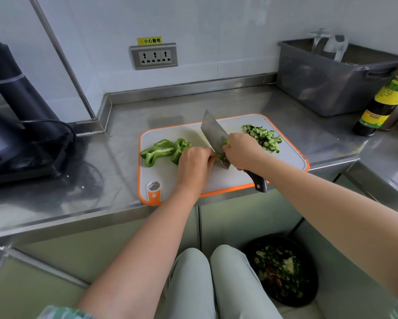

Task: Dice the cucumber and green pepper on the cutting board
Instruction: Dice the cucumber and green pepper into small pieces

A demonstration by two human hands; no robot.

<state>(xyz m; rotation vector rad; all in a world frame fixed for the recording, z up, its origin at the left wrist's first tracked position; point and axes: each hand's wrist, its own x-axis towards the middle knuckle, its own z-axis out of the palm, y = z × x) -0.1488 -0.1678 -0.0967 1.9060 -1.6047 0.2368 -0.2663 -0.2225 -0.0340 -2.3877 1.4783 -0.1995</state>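
A white cutting board [230,178] with an orange rim lies on the steel counter. Green pepper pieces [163,150] lie at its left side. A pile of diced cucumber [263,137] sits at the board's far right. My left hand [194,166] presses down on a pepper piece, mostly hidden under its fingers. My right hand [244,150] grips a cleaver [214,134] by the black handle [259,181]. The blade's edge rests on the board right beside my left fingertips. Green bits cling to the blade.
A grey tub [331,88] stands at the back right, with a dark sauce bottle [382,100] beside it. A black appliance with a cable [20,125] fills the left counter. A wall socket [154,56] is behind. On the floor stands a black bin of scraps [283,270].
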